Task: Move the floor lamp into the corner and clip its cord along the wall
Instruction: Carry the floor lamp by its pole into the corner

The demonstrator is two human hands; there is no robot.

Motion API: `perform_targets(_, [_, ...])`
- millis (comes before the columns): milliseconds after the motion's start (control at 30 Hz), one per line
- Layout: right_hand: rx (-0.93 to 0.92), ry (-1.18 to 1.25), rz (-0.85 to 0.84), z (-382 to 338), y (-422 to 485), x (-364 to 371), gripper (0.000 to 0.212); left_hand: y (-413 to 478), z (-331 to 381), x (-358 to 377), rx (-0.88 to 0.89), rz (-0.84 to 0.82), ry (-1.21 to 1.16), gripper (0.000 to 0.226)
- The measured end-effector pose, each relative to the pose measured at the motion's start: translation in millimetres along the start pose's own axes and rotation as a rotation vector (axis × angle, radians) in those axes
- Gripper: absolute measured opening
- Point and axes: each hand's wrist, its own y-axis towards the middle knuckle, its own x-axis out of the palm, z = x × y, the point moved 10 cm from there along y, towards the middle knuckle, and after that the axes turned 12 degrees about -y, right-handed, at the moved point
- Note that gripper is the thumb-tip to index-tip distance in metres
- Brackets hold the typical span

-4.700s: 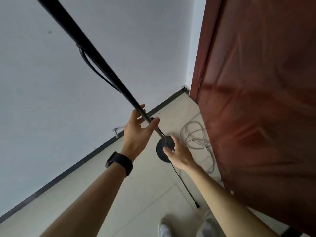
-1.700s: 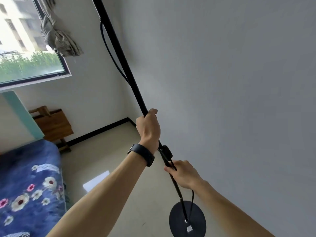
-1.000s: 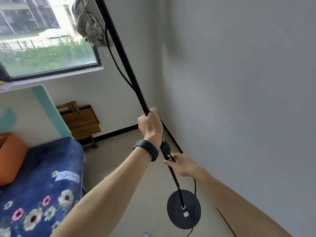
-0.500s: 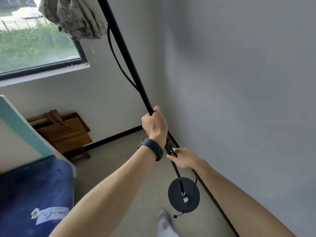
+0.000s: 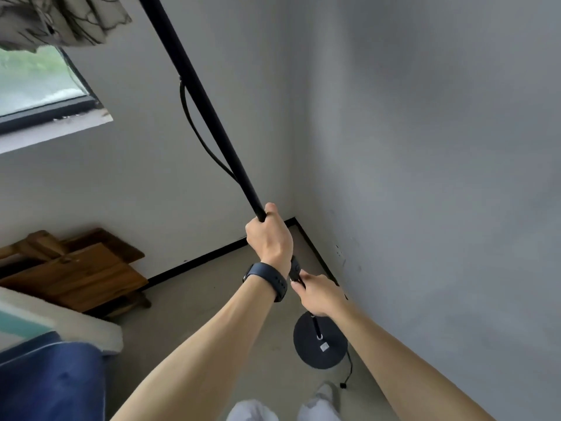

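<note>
Lamp pole gripped by left hand mid-frame, fingers wrapped tight; right hand closed on pole lower down. Round base seen lower centre, near right wall, short of corner; lifted or grounded cannot be told. Cord trails unclipped. Bare grey floor; window upper left; wooden furniture at left.

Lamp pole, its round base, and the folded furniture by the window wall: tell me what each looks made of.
Lamp pole: probably metal, matte black coating; thin, straight, faint sheen.
Round base: likely metal or weighted disc, matte black, flat; cannot confirm.
Folded furniture: wood, brown stained finish, visible grain and plank edges.
</note>
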Motion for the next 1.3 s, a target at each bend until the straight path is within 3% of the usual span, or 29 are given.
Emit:
perform_targets(400, [0.042,0.070,0.166,46.8,261.3,9.8,0.048,204.2,-91.4,139.1,0.119,-0.142,0.060,0.047])
perform_targets(633, [0.043,0.165,0.222,74.8,358.1,20.5,0.028,269.6,-144.9,194.7,0.201,-0.273,0.014,0.040])
perform_targets(800, [-0.008,0.182,0.370,83.5,406.4,0.3,0.052,302.6,-136.4,232.4,0.331,-0.350,-0.053,0.032])
perform_targets(933, [-0.058,0.210,0.501,87.6,433.6,0.5,0.054,315.4,-131.7,247.0,0.553,-0.516,-0.004,0.038])
perform_targets(1067, [-0.082,0.283,0.664,108.6,452.5,18.4,0.044,326.3,-168.9,257.3,0.676,-0.780,0.032,0.024])
perform_targets(1300, [-0.097,0.517,0.643,143.1,502.1,107.3,0.044,377.9,-292.7,245.6,0.782,-0.947,0.140,0.017])
